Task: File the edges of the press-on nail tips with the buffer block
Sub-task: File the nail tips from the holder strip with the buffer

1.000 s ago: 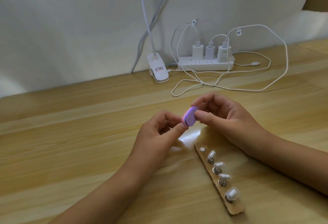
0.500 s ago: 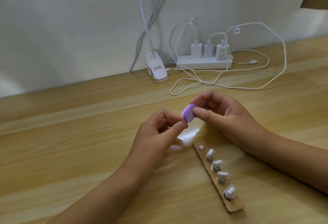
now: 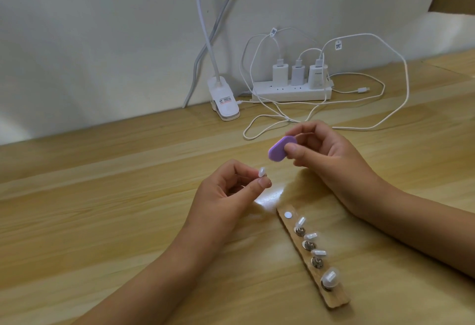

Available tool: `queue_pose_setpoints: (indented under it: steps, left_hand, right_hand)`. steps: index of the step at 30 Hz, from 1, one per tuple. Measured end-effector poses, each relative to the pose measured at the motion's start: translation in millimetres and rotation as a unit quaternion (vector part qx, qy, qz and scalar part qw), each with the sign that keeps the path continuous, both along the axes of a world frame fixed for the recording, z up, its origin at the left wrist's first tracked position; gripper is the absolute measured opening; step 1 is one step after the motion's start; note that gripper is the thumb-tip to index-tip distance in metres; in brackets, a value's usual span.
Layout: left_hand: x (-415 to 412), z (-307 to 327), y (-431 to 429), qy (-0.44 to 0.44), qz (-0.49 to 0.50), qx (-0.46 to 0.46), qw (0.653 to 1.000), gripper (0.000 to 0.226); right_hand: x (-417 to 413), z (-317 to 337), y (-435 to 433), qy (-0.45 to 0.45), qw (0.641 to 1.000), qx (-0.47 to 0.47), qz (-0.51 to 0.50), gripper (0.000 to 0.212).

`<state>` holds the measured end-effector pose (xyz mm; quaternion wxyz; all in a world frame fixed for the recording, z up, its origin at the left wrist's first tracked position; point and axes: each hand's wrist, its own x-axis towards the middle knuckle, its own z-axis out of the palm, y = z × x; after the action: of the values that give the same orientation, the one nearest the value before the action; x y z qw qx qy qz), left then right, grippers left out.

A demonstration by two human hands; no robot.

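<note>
My left hand (image 3: 226, 191) pinches a small white press-on nail tip (image 3: 338, 172) between thumb and forefinger above the table. Up and to the right, my right hand (image 3: 326, 155) pinches a purple oval buffer block (image 3: 280, 148), held clear of the tip with a gap between them. Below my hands lies a wooden strip (image 3: 312, 257) with several white nail tips standing on small metal mounts; its top spot shows only a white round pad (image 3: 288, 215).
A white power strip (image 3: 290, 92) with three chargers and looping white cables (image 3: 359, 124) sits at the back by the wall. A white clip lamp base (image 3: 223, 102) stands left of it. The wooden table (image 3: 102, 209) stretches wide on the left.
The buffer block was against the tip held in my left hand. My right hand has lifted it up and right, so the tip now shows bare.
</note>
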<state>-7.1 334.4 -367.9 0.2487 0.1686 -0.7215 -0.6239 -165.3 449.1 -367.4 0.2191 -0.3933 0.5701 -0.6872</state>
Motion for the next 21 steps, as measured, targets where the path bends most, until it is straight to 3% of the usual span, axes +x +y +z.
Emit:
queue_pose_setpoints:
  steps: [4, 8, 15, 21]
  left_hand:
    - [-0.9, -1.1, 0.0, -0.055, -0.045, -0.049, 0.996, 0.007]
    - [-3.7, -2.2, 1.7, -0.117, -0.084, -0.208, 0.968, 0.015]
    - [-8.6, -2.3, 5.6, -0.129, -0.079, -0.260, 0.954, 0.013]
    - [5.1, -3.8, 6.7, -0.077, -0.028, -0.288, 0.954, 0.006]
  right_hand:
    - [-7.8, -1.2, -2.2, -0.049, 0.998, 0.006, -0.026, 0.017]
    - [-6.8, -2.7, -3.7, -0.048, 0.999, 0.012, -0.014, 0.027]
    - [-5.2, -3.5, -6.1, -0.035, 0.999, 0.019, -0.003, 0.026]
    - [-10.5, -5.9, -4.1, -0.058, 0.998, 0.011, -0.007, 0.027]
